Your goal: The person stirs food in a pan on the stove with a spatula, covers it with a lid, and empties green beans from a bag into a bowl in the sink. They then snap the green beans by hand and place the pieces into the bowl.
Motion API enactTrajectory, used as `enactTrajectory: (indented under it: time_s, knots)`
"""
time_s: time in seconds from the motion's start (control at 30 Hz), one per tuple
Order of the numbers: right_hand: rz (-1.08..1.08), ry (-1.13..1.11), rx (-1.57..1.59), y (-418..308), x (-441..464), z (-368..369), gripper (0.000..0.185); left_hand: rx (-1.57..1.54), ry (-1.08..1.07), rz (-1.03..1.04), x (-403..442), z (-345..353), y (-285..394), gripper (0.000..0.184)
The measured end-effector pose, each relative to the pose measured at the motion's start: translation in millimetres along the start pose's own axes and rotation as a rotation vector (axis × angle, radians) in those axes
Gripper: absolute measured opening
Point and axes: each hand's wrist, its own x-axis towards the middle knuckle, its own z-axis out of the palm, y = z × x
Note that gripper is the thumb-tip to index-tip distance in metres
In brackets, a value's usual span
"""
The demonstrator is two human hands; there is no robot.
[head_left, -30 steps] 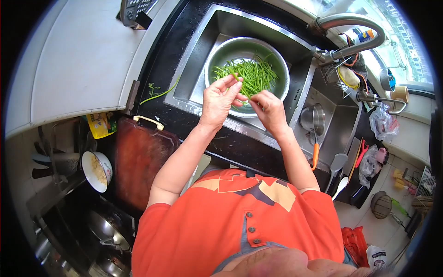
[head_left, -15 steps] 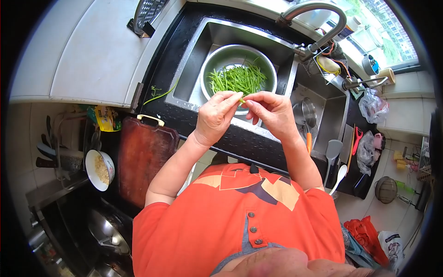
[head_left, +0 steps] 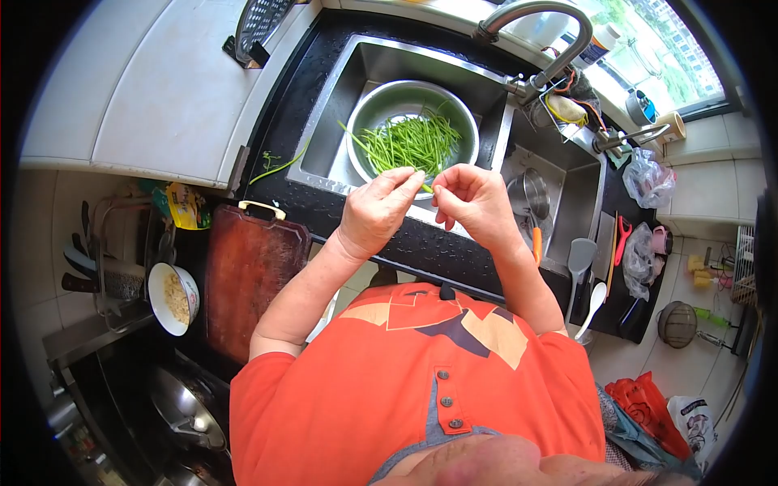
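Observation:
Over the near rim of a steel bowl [head_left: 466, 97], my left hand [head_left: 374, 212] pinches a thin green vegetable stem [head_left: 427, 188] between thumb and fingers. Its short end pokes out toward my right hand [head_left: 480, 206], whose thumb and forefinger are pinched together at that tip. A pile of cut green stems [head_left: 415, 142] lies in the bowl below. One longer stem rises past the bowl's left rim behind my left hand; whether it is the one I hold, I cannot tell.
The bowl stands in the left basin of a steel sink [head_left: 328, 146], under a faucet [head_left: 571, 24]. A strainer with an orange handle [head_left: 536, 243] is in the right basin. At left are a cutting board [head_left: 251, 283] and a white bowl [head_left: 172, 300]. A loose stem [head_left: 279, 168] lies on the counter.
My right fingertips have moved slightly away from my left ones, and more of the stem's end shows between them. A long stem now shows at the bowl's left rim. The view has shifted a little.

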Motion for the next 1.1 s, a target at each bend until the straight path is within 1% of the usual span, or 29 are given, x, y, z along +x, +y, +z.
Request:
enactTrajectory:
  time_s: [0.07,0.1,0.17,0.2,0.23,0.27,0.33,0.37,0.43,0.5,0.57,0.63,0.67,0.7,0.77,0.8,0.87,0.9,0.93,0.97,1.03,1.1]
  knots:
    - [0.013,-0.018,0.053,-1.2,0.9,-0.4,0.007,-0.205,0.075,-0.076,1.4,3.3,1.3,0.028]
    - [0.026,-0.037,0.106,-1.4,1.9,-0.8,0.007,-0.204,0.074,-0.079,1.5,1.5,0.7,0.028]
    - [-0.006,-0.02,0.087,2.6,5.9,-11.1,0.006,-0.506,0.056,-0.264,1.5,-4.6,-1.2,0.023]
    - [-0.019,0.025,0.071,6.6,7.9,-18.9,0.006,-0.8,0.084,-0.508,-3.5,-7.5,-0.6,0.019]
    - [-0.002,0.062,0.046,10.9,10.2,-29.6,0.008,-0.989,0.203,-0.661,1.4,-16.2,1.1,0.012]
    - [-0.017,0.124,0.015,18.1,11.5,-42.4,0.009,-0.998,0.278,-0.775,5.8,-30.7,-2.9,0.012]
    - [-0.049,0.242,-0.001,28.9,11.7,-70.1,0.008,-1.112,0.559,-0.838,-1.1,-51.2,-30.8,0.016]
    - [-0.047,0.308,0.001,30.9,9.7,-82.6,0.008,-1.164,0.628,-0.858,-5.2,-66.0,-42.5,0.018]
    - [-0.112,0.352,-0.148,30.1,7.3,-91.8,0.008,-1.07,0.596,-0.918,-8.6,-79.7,-54.1,0.019]
    - [-0.136,0.303,-0.151,25.3,7.6,-85.3,0.008,-1.017,0.352,-0.971,-6.2,-67.6,-48.2,0.02]
    - [-0.16,0.064,-0.006,13.8,13.5,-61.2,0.009,-0.99,0.189,-0.917,-2.2,-47.5,-31.9,0.02]
    - [-0.095,-0.067,0.183,4.1,20.3,-38.5,0.009,-0.914,0.109,-0.793,-2.1,-30.2,-22.5,0.022]
    - [-0.036,-0.106,0.223,2.3,24.2,-31.4,0.01,-0.875,0.104,-0.749,-0.9,-25.9,-16.4,0.021]
    - [-0.007,-0.123,0.298,0.5,28.5,-23.1,0.014,-0.85,0.076,-0.709,-0.4,-23.5,-12.1,0.023]
    - [0.029,-0.154,0.394,1.6,33.8,-10.7,0.016,-0.809,0.049,-0.638,-2.3,-17.4,-9.2,0.023]
    - [0.02,-0.2,0.458,3.4,35.4,-6.2,0.008,-0.809,0.049,-0.638,-2.4,-16.0,-8.0,0.023]
    - [-0.005,-0.194,0.457,0.8,34.4,3.6,0.007,-0.704,0.002,-0.557,-3.2,-15.1,-7.0,0.024]
    - [-0.03,-0.187,0.456,0.2,33.0,6.6,0.012,-0.703,0.002,-0.56,-3.3,-15.8,-7.2,0.024]
    - [-0.04,-0.194,0.407,2.2,32.0,6.5,0.019,-0.626,-0.003,-0.497,-2.7,-17.2,-7.3,0.023]
    - [-0.039,-0.197,0.407,1.6,31.0,7.1,0.019,-0.548,-0.008,-0.434,-1.8,-18.8,-7.0,0.023]
    - [-0.048,-0.2,0.311,-2.3,28.1,8.0,0.018,-0.534,0.007,-0.457,-0.8,-20.5,-4.1,0.023]
    - [-0.052,-0.19,0.315,-4.9,24.9,11.1,0.017,-0.328,-0.01,-0.313,-0.9,-20.8,-5.6,0.023]
